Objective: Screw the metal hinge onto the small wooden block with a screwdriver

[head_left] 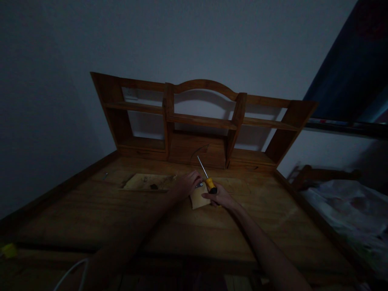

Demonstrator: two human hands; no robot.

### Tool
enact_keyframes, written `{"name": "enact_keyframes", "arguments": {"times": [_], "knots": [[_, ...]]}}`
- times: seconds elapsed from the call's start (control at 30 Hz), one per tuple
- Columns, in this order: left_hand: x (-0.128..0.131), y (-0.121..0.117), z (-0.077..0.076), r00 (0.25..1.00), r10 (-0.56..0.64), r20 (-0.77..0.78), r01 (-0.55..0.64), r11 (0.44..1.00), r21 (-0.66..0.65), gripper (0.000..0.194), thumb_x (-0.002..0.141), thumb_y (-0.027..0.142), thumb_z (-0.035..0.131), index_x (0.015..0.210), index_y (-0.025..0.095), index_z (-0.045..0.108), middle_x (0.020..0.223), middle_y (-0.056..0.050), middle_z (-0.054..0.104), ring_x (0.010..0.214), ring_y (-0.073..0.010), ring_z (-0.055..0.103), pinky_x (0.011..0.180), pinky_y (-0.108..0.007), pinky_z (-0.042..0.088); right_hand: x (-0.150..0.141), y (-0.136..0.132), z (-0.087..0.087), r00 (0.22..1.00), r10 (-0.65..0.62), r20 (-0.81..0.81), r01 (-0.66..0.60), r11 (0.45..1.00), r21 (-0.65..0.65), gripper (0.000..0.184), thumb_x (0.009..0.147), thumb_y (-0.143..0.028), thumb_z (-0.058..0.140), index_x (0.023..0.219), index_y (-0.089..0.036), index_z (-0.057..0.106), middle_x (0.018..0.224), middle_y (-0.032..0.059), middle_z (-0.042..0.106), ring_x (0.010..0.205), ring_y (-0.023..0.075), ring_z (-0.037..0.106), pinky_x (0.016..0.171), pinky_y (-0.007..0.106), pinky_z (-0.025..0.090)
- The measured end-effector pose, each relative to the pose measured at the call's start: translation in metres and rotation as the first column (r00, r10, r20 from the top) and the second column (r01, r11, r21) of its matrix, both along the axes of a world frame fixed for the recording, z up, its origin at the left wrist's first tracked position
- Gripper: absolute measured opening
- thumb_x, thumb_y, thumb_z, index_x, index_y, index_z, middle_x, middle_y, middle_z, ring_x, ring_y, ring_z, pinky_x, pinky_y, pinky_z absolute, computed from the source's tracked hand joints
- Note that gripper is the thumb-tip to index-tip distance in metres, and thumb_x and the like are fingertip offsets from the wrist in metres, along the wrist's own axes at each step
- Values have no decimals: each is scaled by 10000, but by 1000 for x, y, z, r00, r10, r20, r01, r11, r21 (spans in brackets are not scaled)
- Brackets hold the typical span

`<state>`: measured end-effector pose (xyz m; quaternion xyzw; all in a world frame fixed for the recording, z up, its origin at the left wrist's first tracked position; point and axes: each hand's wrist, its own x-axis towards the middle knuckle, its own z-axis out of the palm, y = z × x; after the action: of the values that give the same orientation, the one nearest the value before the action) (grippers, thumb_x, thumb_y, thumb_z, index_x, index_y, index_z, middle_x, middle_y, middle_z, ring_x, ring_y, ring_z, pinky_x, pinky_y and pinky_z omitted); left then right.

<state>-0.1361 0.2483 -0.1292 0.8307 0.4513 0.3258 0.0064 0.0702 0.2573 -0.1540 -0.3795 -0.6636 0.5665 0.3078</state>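
My right hand (222, 197) is wrapped round a screwdriver (210, 184) with a yellow and black handle. Its bare metal shaft points up and away, toward the shelf, with the tip free in the air. Under both hands lies a small pale wooden board (198, 200) on the desk. At its far edge sits a small shiny metal piece (199, 184), too dim to name. My left hand (190, 182) is closed beside that piece, its fingertips bent together; what they pinch is hidden.
Across the desk's back (169, 230) stands a wooden shelf unit (201, 119). A longer wooden board (148, 182) lies left of my hands, with a tiny metal object (105, 176) farther left. Something yellow (9, 250) shows at lower left. White plastic-like sheeting (348, 206) is at right.
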Motion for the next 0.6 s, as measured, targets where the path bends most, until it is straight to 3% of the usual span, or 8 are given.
{"name": "enact_keyframes", "arguments": {"times": [0.23, 0.37, 0.43, 0.53, 0.6], "knots": [[-6, 3, 1, 1000, 0, 5, -1, 985, 173, 185, 1006, 310, 444, 1038, 199, 589, 1073, -82, 596, 1020, -204, 562, 890, -367, 480, 0, 1, -2, 990, -101, -98, 109, 990, 85, 388, 713, -387, 748, 851, -233, 420, 536, -119, 420, 328, 75, 362, 313, 201, 265], [-7, 5, 0, 999, 33, -12, -29, 967, 253, 169, 993, 290, 460, 1022, 197, 598, 1036, -79, 607, 985, -205, 569, 867, -366, 487, -3, -3, 1, 976, -217, -26, 217, 950, 226, 320, 774, -421, 673, 929, -225, 474, 614, -85, 456, 389, 92, 403, 384, 229, 352], [-7, 4, 0, 999, 45, -17, -38, 954, 297, 152, 981, 276, 473, 1001, 195, 600, 1012, -79, 611, 972, -208, 572, 862, -367, 487, -5, -7, 4, 949, -312, 31, 267, 855, 445, 281, 813, -408, 631, 986, -211, 529, 708, -33, 538, 523, 127, 507, 498, 248, 409], [-6, 5, -1, 999, 35, -5, -31, 949, 315, 132, 971, 268, 484, 1005, 196, 590, 980, -69, 614, 938, -200, 585, 829, -349, 497, -6, -14, 11, 888, -445, 111, 242, 661, 710, 225, 865, -373, 571, 1011, -202, 561, 824, 34, 629, 718, 187, 594, 625, 274, 406], [-6, 6, -3, 999, 23, 33, -32, 953, 301, 117, 963, 266, 492, 1002, 195, 576, 949, -59, 618, 904, -194, 598, 794, -336, 508, -5, -20, 15, 864, -477, 158, 206, 622, 756, 204, 888, -373, 550, 1006, -206, 549, 826, 39, 646, 717, 195, 606, 618, 274, 379]]}}
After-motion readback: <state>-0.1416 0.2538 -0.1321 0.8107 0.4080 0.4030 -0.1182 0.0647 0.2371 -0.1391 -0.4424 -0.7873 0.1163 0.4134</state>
